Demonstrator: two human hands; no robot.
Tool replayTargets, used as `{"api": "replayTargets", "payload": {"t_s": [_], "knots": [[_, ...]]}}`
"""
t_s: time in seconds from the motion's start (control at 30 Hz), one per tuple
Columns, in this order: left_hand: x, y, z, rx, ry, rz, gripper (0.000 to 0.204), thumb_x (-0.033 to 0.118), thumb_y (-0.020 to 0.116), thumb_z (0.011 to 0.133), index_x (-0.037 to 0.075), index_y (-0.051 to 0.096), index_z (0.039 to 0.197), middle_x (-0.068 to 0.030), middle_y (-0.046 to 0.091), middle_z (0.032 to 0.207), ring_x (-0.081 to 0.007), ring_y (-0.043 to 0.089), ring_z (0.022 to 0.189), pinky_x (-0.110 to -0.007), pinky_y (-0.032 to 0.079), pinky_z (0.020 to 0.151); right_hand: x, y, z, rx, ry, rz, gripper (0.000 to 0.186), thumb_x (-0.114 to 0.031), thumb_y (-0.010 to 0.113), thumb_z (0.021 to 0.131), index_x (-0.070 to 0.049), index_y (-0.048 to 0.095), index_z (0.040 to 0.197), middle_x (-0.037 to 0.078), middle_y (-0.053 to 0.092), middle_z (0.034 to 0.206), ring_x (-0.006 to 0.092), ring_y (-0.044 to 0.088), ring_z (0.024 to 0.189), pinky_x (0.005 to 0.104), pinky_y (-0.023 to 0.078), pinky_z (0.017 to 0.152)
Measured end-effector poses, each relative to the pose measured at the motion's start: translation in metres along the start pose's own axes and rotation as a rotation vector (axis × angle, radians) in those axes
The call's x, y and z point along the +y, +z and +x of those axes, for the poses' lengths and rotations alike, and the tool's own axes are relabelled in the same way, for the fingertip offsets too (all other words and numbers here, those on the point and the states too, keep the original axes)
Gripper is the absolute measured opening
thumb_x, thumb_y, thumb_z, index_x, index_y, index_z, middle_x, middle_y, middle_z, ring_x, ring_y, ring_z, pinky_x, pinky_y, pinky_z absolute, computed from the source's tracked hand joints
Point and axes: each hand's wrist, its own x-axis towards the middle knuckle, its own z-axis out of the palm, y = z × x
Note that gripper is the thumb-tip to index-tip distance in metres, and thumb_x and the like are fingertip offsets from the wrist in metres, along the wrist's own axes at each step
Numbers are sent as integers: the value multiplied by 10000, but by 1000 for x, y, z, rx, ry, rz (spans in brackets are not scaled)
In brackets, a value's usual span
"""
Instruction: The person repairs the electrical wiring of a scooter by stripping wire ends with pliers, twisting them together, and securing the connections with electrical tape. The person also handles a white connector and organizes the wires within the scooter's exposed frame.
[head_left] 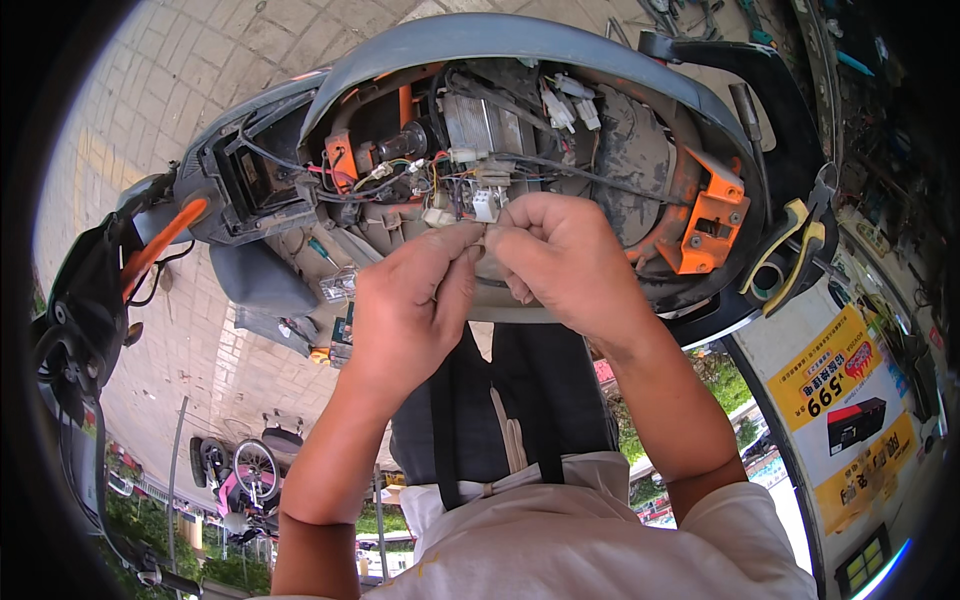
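My left hand and my right hand meet fingertip to fingertip over the opened body of a scooter. Both are closed in a pinch. Whatever sits between the fingers is too small and too covered to make out. Just beyond the fingertips is a white plug connector, close to the right thumb and index finger. Thin coloured wires run behind it, tangled with black cables. Farther in lies a finned metal box, with more white connectors to its right.
An orange bracket stands at the frame's right end. Pliers with yellow handles rest at the right edge. Handlebars reach out at the left, over brick paving. Tools lie at the upper right; a poster is at the right.
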Motion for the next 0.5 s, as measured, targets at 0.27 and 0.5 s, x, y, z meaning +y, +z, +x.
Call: {"api": "replayTargets", "payload": {"t_s": [0.27,0.5], "knots": [[10,-7,-3,-91,-342,-541,311,-78,482,855,-65,631,1128,-175,659,1089,-214,667,910,-276,508,801,10,6,-9,78,-183,7,136,-78,603,870,58,621,877,76,645,696,96,600,614,266,465,542],[14,-8,1,-156,-303,-459,320,-86,467,813,-80,641,1082,-146,613,1100,-197,609,959,-275,475,834,23,3,-6,200,-548,-368,90,-32,635,806,24,608,871,170,639,753,287,625,602,355,481,555]]}}
